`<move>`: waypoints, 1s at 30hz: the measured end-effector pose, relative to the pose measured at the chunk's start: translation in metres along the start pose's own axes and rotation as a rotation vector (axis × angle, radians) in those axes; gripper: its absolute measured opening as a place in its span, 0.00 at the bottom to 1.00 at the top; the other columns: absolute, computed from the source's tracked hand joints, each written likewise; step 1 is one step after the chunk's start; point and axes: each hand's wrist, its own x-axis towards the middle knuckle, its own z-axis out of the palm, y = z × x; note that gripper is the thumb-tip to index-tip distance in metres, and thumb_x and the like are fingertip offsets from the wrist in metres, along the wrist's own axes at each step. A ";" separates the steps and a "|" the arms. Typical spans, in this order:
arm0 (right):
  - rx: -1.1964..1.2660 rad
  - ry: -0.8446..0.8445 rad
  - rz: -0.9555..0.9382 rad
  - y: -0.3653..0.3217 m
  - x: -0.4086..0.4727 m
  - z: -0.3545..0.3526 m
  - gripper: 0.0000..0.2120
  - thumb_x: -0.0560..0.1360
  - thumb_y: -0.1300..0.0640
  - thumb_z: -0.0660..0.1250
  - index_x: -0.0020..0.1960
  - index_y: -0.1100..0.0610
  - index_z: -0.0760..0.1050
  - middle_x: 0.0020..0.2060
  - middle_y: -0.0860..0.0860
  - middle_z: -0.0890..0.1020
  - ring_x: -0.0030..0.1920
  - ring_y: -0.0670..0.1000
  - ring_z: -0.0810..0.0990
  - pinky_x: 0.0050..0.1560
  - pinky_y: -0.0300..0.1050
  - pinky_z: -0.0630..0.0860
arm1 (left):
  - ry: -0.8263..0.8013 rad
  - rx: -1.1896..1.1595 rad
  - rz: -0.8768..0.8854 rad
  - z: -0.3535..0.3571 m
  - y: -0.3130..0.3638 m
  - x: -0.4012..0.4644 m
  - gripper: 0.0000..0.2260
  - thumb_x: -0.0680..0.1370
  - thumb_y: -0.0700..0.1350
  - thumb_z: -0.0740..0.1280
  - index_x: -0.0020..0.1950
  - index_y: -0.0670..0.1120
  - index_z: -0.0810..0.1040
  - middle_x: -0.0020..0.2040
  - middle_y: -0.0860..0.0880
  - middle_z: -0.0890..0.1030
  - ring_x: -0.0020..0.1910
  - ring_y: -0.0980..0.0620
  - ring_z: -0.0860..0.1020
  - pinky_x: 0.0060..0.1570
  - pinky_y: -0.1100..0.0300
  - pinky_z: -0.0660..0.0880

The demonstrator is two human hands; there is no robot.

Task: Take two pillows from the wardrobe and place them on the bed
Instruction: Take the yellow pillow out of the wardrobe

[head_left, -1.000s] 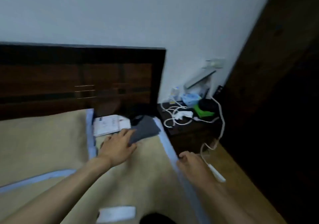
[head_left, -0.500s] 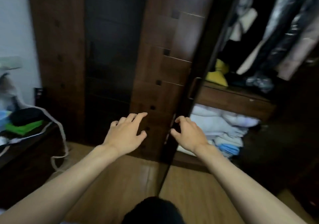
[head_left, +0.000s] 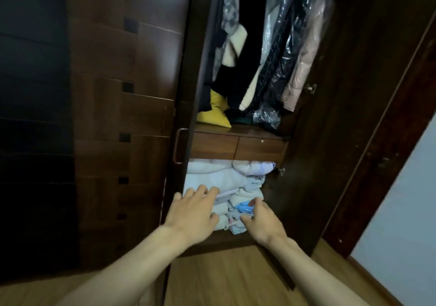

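The dark wooden wardrobe [head_left: 306, 164] stands open in front of me. Its bottom compartment is stuffed with pale folded bedding and pillows [head_left: 224, 176], white and light blue, stacked in two piles. My left hand [head_left: 193, 213] reaches in with fingers spread, fingertips at the left pile. My right hand [head_left: 262, 221] is open too, its fingers at the lower right pile beside a bright blue patch [head_left: 244, 206]. Neither hand holds anything. The bed is out of view.
Above the bedding are two wooden drawers [head_left: 236, 146] and a shelf with a yellow cushion [head_left: 214, 114]. Hanging clothes in plastic covers [head_left: 278, 46] fill the top. A closed wardrobe door [head_left: 122, 117] with a handle [head_left: 178, 145] is on the left, wooden floor [head_left: 224, 277] below.
My view has swung from the bed and nightstand to the wardrobe. Both hands have moved forward from the door edge into the bottom compartment, onto the stacked bedding.
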 end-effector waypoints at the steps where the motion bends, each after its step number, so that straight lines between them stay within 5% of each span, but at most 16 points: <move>1: 0.023 0.002 0.016 0.004 0.030 0.002 0.19 0.78 0.45 0.65 0.64 0.52 0.66 0.63 0.54 0.76 0.60 0.56 0.76 0.55 0.51 0.75 | -0.004 0.021 0.011 0.004 0.008 0.030 0.24 0.80 0.54 0.59 0.75 0.54 0.59 0.70 0.49 0.69 0.66 0.44 0.69 0.63 0.45 0.66; 8: 0.164 0.007 -0.134 0.068 0.275 -0.005 0.19 0.78 0.47 0.65 0.66 0.53 0.66 0.59 0.54 0.76 0.59 0.57 0.75 0.57 0.55 0.75 | 0.111 0.032 -0.095 0.041 0.036 0.304 0.22 0.78 0.53 0.61 0.72 0.53 0.63 0.65 0.50 0.73 0.62 0.46 0.73 0.59 0.44 0.71; 13: 0.245 -0.015 -0.200 0.105 0.385 -0.053 0.22 0.78 0.48 0.65 0.69 0.54 0.67 0.61 0.53 0.76 0.60 0.55 0.75 0.61 0.51 0.72 | -0.033 0.100 -0.269 0.044 0.019 0.467 0.24 0.79 0.53 0.61 0.73 0.51 0.61 0.68 0.47 0.69 0.64 0.42 0.69 0.62 0.43 0.67; 20: 0.276 -0.180 -0.245 0.113 0.472 -0.080 0.21 0.77 0.45 0.64 0.68 0.46 0.65 0.62 0.47 0.75 0.60 0.50 0.74 0.61 0.47 0.72 | -0.222 0.310 -0.445 0.070 -0.052 0.578 0.30 0.79 0.56 0.62 0.78 0.49 0.55 0.76 0.45 0.62 0.71 0.41 0.65 0.67 0.43 0.64; 30: 0.263 -0.160 -0.311 0.139 0.555 -0.087 0.23 0.78 0.49 0.66 0.70 0.47 0.63 0.65 0.46 0.72 0.65 0.49 0.70 0.65 0.46 0.70 | -0.179 0.267 -0.497 0.119 -0.106 0.684 0.29 0.78 0.56 0.64 0.75 0.49 0.56 0.76 0.42 0.59 0.69 0.36 0.66 0.64 0.41 0.66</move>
